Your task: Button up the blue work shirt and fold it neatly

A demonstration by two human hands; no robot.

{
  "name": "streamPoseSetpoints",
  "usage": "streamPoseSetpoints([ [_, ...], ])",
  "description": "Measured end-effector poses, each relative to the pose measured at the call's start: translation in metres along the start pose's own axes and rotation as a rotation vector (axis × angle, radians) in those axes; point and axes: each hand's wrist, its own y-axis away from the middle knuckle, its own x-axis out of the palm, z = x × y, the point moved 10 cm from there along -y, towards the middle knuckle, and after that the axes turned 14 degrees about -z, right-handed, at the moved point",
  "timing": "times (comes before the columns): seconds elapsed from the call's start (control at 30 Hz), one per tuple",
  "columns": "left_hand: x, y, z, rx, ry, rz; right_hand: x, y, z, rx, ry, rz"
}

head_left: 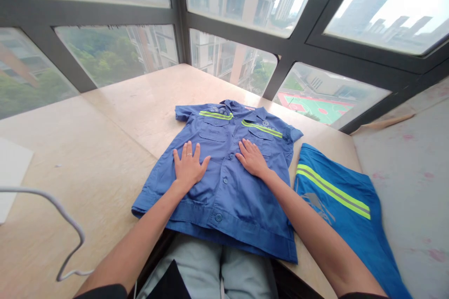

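Note:
A blue short-sleeved work shirt (213,187) lies face up and spread out in front of me, collar away from me. Yellow-green reflective strips cross its chest above the pockets, and buttons run down the front. My left hand (189,163) rests flat on the shirt's left half in the picture, fingers spread, a ring on one finger. On the other side of the button line, my right hand (253,159) lies flat with its fingers stretched out, close below the chest pocket. Neither hand grips the cloth. The shirt's hem hangs slightly over the near edge.
A brighter blue folded garment (345,191) with a reflective stripe lies to the right, beside the papered wall (410,173). On the left are a grey cable (66,215) and a white sheet-like object (12,168). Window frames (231,24) bound the pale ledge (115,126) at the back.

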Motion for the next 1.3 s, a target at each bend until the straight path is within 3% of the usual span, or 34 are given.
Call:
streamPoseSetpoints([
  [0.1, -0.001, 0.003, 0.008, -0.090, -0.078, 0.001, -0.002, 0.000, 0.001, 0.006, 0.005, 0.005],
  [0.3, -0.002, 0.001, 0.010, -0.101, -0.089, 0.047, -0.011, 0.005, -0.001, 0.097, 0.025, -0.071],
  [0.5, -0.015, -0.034, 0.007, -0.170, -0.074, 0.141, -0.011, 0.008, 0.002, 0.103, 0.052, -0.049],
  [0.7, -0.017, -0.085, -0.046, -0.073, 0.186, 0.125, -0.026, -0.004, 0.007, 0.090, 0.028, 0.005],
  [0.83, 0.000, -0.109, -0.089, -0.019, 0.409, 0.152, -0.044, -0.029, 0.001, 0.130, -0.063, -0.021],
  [0.97, 0.033, -0.121, -0.118, 0.070, 0.397, 0.317, -0.043, -0.057, -0.004, 0.080, -0.139, -0.038],
  [1.13, 0.061, -0.131, -0.113, 0.045, 0.374, 0.418, -0.018, -0.072, -0.001, -0.116, -0.180, 0.117],
  [1.3, 0.071, -0.138, -0.107, 0.059, 0.526, 0.418, -0.020, -0.077, -0.011, -0.186, -0.119, 0.126],
])
